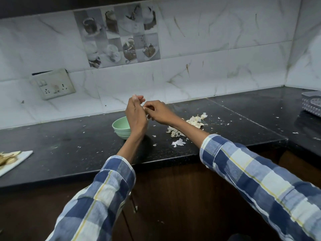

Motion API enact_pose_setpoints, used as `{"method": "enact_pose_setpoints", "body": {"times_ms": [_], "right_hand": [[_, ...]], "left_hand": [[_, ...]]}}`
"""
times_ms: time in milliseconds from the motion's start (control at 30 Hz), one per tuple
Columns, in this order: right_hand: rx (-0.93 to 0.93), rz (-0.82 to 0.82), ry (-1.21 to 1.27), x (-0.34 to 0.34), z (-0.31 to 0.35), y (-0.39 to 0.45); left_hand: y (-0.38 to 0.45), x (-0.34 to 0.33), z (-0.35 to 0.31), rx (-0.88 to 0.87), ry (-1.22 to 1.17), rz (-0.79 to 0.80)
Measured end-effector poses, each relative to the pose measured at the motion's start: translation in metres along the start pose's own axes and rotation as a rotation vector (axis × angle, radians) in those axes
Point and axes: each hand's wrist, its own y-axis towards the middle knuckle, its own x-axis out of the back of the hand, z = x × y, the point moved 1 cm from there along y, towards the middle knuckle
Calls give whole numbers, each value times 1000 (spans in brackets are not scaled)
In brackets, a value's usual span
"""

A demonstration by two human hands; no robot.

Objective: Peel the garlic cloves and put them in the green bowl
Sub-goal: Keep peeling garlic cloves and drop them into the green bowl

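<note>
Just above the green bowl [121,127], the left hand [136,117] and right hand [159,111] meet, fingers curled round something small and pale between them; whether it is a garlic clove cannot be told. Papery peels [194,121] litter the black counter [69,150] right of the bowl. A white plate [19,158] sits at the left edge, a grey tray [311,105] far right, bare counter between.

Both arms reach forward, left hand [136,117] and right hand [160,112] touching, fingers curled.
</note>
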Motion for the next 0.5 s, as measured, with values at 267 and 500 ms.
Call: {"method": "enact_pose_setpoints", "body": {"times_ms": [267,500], "right_hand": [[-107,-59,230,39,-14,-10],[-156,-162,84,113,-48,-35]], "left_hand": [[-1,-3,2,-73,119,19],[-20,-46,15,-111,133,186]]}}
